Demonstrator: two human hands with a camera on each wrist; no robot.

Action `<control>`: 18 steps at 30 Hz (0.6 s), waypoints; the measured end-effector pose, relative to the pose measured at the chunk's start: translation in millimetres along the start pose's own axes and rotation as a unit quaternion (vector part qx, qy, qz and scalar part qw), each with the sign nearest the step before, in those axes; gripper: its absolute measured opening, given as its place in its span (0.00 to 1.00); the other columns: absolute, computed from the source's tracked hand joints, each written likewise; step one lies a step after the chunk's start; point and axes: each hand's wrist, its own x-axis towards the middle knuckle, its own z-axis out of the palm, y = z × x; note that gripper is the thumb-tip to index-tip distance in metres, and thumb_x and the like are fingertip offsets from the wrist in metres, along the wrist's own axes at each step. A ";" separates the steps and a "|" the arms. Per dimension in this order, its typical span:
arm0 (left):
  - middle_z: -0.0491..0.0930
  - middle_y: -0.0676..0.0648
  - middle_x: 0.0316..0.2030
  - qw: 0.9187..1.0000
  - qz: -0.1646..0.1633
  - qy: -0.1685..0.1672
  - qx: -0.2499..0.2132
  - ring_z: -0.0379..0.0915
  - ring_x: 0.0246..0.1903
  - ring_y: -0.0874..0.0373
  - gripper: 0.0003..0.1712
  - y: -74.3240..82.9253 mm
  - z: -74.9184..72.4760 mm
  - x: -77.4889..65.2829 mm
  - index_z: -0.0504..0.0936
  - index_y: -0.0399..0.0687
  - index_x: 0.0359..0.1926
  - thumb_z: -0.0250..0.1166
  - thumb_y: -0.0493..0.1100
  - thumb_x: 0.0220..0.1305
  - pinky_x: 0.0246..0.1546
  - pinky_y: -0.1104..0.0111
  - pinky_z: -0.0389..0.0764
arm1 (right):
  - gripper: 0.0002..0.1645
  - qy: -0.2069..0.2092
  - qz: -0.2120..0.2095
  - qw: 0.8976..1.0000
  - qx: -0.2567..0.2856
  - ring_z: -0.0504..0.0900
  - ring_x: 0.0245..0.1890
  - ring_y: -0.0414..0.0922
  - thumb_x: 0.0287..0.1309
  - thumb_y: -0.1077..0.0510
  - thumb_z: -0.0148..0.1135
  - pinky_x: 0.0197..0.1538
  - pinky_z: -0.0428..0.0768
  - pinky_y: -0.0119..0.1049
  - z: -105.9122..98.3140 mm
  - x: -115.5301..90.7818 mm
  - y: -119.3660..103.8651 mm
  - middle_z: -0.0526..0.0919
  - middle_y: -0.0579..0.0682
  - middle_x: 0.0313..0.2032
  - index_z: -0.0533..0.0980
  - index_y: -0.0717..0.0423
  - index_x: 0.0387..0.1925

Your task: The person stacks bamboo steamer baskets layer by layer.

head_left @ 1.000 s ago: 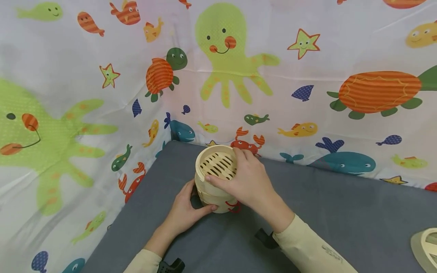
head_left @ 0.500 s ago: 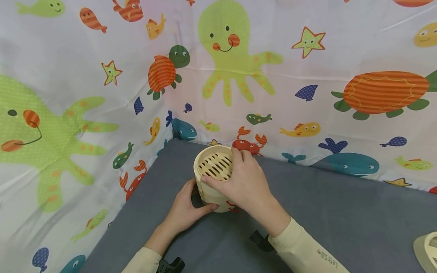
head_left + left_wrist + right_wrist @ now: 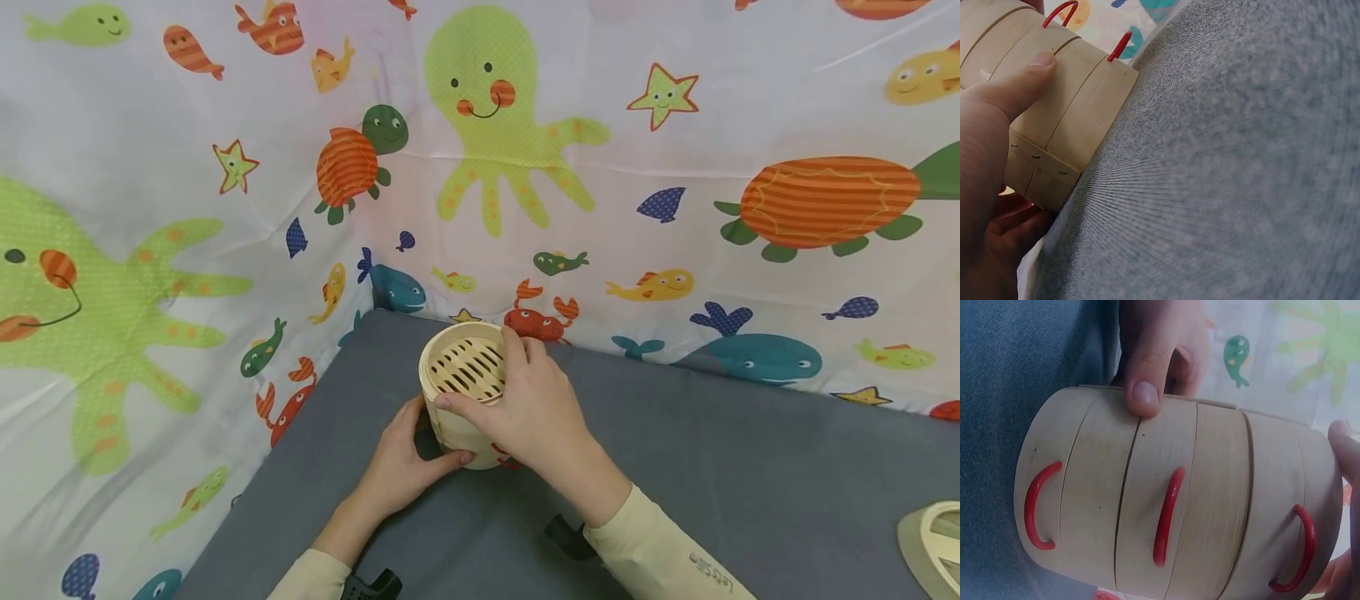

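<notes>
A stack of three small round bamboo steamer baskets [image 3: 453, 429] stands on the grey cloth, its slatted top [image 3: 465, 367] facing up. Red loop handles [image 3: 1169, 515] line up along one side, one per tier. Low on the stack, my left hand [image 3: 405, 454] holds the side, with its thumb [image 3: 1025, 84] near the seam between the bottom and middle tiers. The right hand [image 3: 536, 400] grips the top tier by its rim, thumb at the near edge and fingers over the far right side. Its palm side hides part of the slats.
At the right edge lies another pale round piece with slats [image 3: 915, 550], partly out of view. Grey cloth [image 3: 720, 467] covers the surface. A hanging sheet printed with sea animals [image 3: 585, 192] closes off the back and left, close behind the stack.
The right hand and the top of the stack have shifted slightly left. My left hand keeps its hold low on the side. The head view has also moved a little.
</notes>
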 end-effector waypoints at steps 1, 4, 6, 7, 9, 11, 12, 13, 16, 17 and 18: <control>0.74 0.46 0.71 1.000 0.001 0.000 0.000 0.74 0.69 0.48 0.62 -0.4 0.4 -0.3 0.65 0.50 0.83 0.85 0.65 0.56 0.67 0.44 0.76 | 0.77 0.001 -0.001 1.000 0.000 0.84 0.56 0.68 0.49 0.12 0.70 0.55 0.85 0.65 0.2 -0.4 0.3 0.76 0.68 0.65 0.63 0.63 0.81; 0.74 0.46 0.71 1.000 0.006 0.003 -0.002 0.74 0.69 0.48 0.62 -2.3 1.4 -0.8 0.64 0.51 0.83 0.86 0.64 0.56 0.67 0.44 0.76 | 0.77 0.001 0.000 1.000 0.004 0.84 0.56 0.68 0.49 0.12 0.70 0.55 0.85 0.65 0.4 -1.2 0.8 0.76 0.67 0.65 0.63 0.63 0.81; 0.74 0.46 0.71 1.000 0.008 0.004 -0.003 0.74 0.69 0.48 0.62 -3.3 2.1 -0.9 0.64 0.52 0.84 0.86 0.64 0.56 0.67 0.44 0.76 | 0.77 0.001 0.001 1.000 0.005 0.84 0.56 0.69 0.49 0.12 0.70 0.54 0.85 0.65 0.5 -1.4 1.1 0.77 0.67 0.65 0.63 0.62 0.81; 0.74 0.46 0.71 1.000 0.009 0.004 -0.005 0.74 0.69 0.48 0.62 -3.4 2.3 -0.9 0.64 0.52 0.84 0.86 0.64 0.56 0.67 0.44 0.76 | 0.78 0.000 0.002 1.000 0.005 0.84 0.56 0.68 0.49 0.11 0.70 0.55 0.85 0.65 0.4 -1.5 1.1 0.77 0.67 0.65 0.63 0.62 0.82; 0.74 0.46 0.71 1.000 0.012 0.005 -0.007 0.74 0.69 0.48 0.62 -3.3 2.5 -1.1 0.64 0.52 0.84 0.86 0.63 0.56 0.67 0.44 0.76 | 0.78 0.000 0.002 1.000 0.006 0.84 0.55 0.68 0.48 0.11 0.70 0.54 0.86 0.65 0.5 -1.6 1.5 0.77 0.67 0.64 0.63 0.62 0.81; 0.74 0.46 0.70 1.000 0.014 0.005 -0.008 0.74 0.68 0.48 0.62 -2.8 2.5 -1.1 0.64 0.51 0.83 0.86 0.63 0.56 0.67 0.44 0.76 | 0.79 -0.001 0.001 1.000 0.006 0.84 0.56 0.67 0.48 0.10 0.69 0.55 0.85 0.65 0.4 -1.9 1.8 0.77 0.66 0.64 0.62 0.62 0.82; 0.74 0.45 0.71 1.000 0.015 0.005 -0.009 0.74 0.68 0.48 0.62 -2.3 2.4 -1.1 0.64 0.51 0.83 0.86 0.62 0.56 0.67 0.44 0.77 | 0.79 -0.001 0.002 1.000 0.007 0.84 0.56 0.67 0.48 0.10 0.69 0.55 0.85 0.65 0.3 -2.0 2.2 0.77 0.66 0.65 0.62 0.62 0.82; 0.74 0.45 0.71 1.000 0.017 0.006 -0.011 0.74 0.68 0.48 0.62 -1.8 2.3 -0.9 0.64 0.50 0.83 0.86 0.62 0.56 0.67 0.44 0.76 | 0.79 -0.001 0.002 1.000 0.008 0.84 0.57 0.67 0.48 0.10 0.68 0.56 0.85 0.65 0.2 -2.0 2.6 0.77 0.66 0.65 0.61 0.62 0.82; 0.75 0.46 0.69 1.000 0.018 0.005 -0.014 0.75 0.67 0.49 0.61 -0.8 2.1 -0.7 0.65 0.50 0.83 0.86 0.62 0.56 0.66 0.44 0.77 | 0.79 -0.010 0.013 1.000 0.023 0.81 0.62 0.67 0.51 0.10 0.65 0.59 0.83 0.66 -0.8 -3.4 4.1 0.75 0.65 0.70 0.57 0.59 0.85; 0.75 0.46 0.70 1.000 0.017 0.004 -0.016 0.75 0.67 0.49 0.61 -0.4 2.1 -0.7 0.65 0.50 0.83 0.86 0.62 0.56 0.66 0.44 0.77 | 0.78 -0.013 0.016 0.999 0.029 0.80 0.63 0.67 0.52 0.10 0.64 0.61 0.82 0.66 -1.2 -4.2 4.9 0.73 0.64 0.71 0.56 0.58 0.86; 0.75 0.46 0.70 1.000 0.016 0.004 -0.017 0.75 0.67 0.49 0.61 -0.2 2.0 -0.9 0.65 0.50 0.83 0.86 0.62 0.56 0.66 0.44 0.76 | 0.78 -0.015 0.019 0.999 0.035 0.79 0.65 0.67 0.54 0.10 0.63 0.62 0.81 0.67 -1.9 -5.2 5.6 0.72 0.63 0.73 0.55 0.57 0.86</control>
